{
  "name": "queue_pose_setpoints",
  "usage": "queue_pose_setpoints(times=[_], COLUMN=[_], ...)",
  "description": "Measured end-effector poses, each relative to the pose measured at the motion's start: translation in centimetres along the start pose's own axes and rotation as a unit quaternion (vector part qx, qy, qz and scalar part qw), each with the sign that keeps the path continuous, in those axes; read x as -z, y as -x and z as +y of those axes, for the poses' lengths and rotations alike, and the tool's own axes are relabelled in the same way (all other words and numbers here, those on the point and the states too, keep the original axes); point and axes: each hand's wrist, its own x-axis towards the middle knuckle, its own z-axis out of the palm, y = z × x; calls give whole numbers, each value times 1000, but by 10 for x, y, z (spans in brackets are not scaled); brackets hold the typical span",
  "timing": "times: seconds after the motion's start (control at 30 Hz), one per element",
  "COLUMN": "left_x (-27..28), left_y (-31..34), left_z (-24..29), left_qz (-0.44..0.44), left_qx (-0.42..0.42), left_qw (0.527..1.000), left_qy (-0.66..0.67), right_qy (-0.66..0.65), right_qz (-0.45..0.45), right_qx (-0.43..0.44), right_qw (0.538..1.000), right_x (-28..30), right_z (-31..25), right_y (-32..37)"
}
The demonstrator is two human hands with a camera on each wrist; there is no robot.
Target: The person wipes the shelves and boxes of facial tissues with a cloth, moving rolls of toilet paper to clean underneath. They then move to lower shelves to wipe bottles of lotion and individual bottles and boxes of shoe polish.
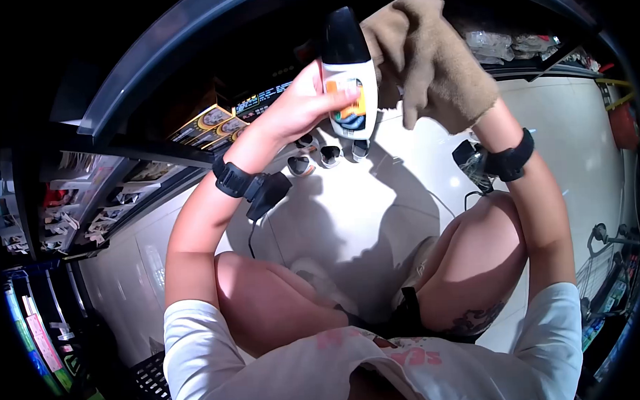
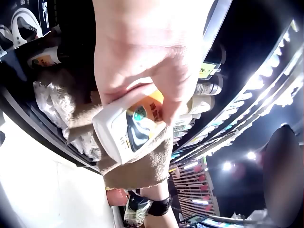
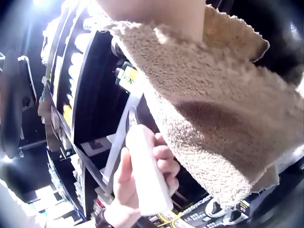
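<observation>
My left hand (image 1: 308, 102) grips a white bottle (image 1: 351, 121) with a black cap and an orange label, thumb across its front. In the left wrist view the bottle (image 2: 118, 137) is pinched between thumb and fingers. A brown towel-like cloth (image 1: 456, 75) drapes over my right hand, hiding the fingers; beside the bottle, it hangs close to the cap. The right wrist view shows the cloth (image 3: 213, 109) covering that hand and the left hand's fingers (image 3: 166, 164) curled round the bottle.
Three similar bottles (image 1: 330, 154) stand on the white floor below the hands. Shelves (image 1: 87, 201) with packaged goods run along the left. Boxes (image 1: 215, 126) sit near my left forearm. A wire cart (image 1: 604, 260) and a red container (image 1: 622, 124) are at the right.
</observation>
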Motion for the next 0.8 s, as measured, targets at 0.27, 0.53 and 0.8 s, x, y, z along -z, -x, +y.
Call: queue_pose_setpoints(times=[0.27,0.53,0.8], left_x=[2,-1,-2], left_y=[-16,-4,-2], left_z=[-14,12,38], left_qz=[121,23,-29], left_qx=[-96,-140,-171], left_qw=[988,990,968], left_qy=[8,-10,-182], right_qy=[-724,-760,-532], right_qz=[-191,-167,1], right_qx=[-224,-218,-93], right_qw=[623,589,842], right_x=[-81,-57,-61], right_z=[5,10,1], right_y=[5,6,16])
